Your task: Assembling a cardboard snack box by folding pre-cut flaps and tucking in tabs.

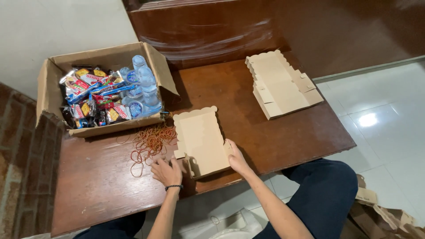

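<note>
I see my left hand with its fingers spread out flat, pressing down on the near left corner of the flat cardboard box piece. It is not gripping anything, just touching. My right hand has its fingers curled a little around the near right edge of the same box piece, holding the side flap there.

The box piece lies in the middle of the brown wooden table, close to me. Its scalloped lid end points away from me. I think the folding is just getting started: the near side flaps look lifted a bit, but the rest is flat.

Just to the left of the box piece is a pile of orange rubber bands. Behind the rubber bands sits a big open carton full of snack packs and little water bottles. Far behind the box piece, to the right, is a stack of flat box pieces not folded yet. So lots is left to do
</note>
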